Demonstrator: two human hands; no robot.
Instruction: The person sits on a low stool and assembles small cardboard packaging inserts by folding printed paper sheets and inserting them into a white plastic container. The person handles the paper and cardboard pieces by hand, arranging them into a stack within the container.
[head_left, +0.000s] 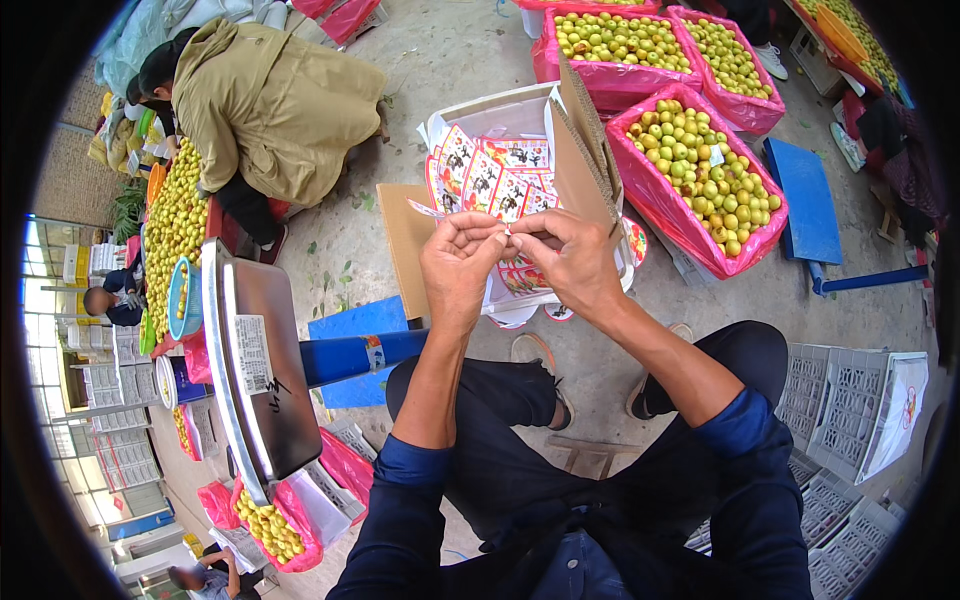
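Observation:
My left hand (463, 259) and my right hand (568, 255) meet fingertip to fingertip, pinching a tiny whitish piece (507, 231) between them; what it is cannot be told. Below them stands a white plastic crate (466, 112) holding many printed red, yellow and white labels (484, 176). Brown cardboard flaps (581, 150) rise at the crate's right side, and another cardboard piece (401, 247) lies at its left. A few round labels (635, 240) show by the crate's right edge and below it.
Pink-lined crates of green-yellow fruit (694, 176) stand at the upper right, near a blue platform (804, 199). A platform scale (262, 360) on a blue post is at the left. A person in a tan coat (277, 105) bends over a fruit-covered table (176, 225). Grey crates (840, 405) stack at right.

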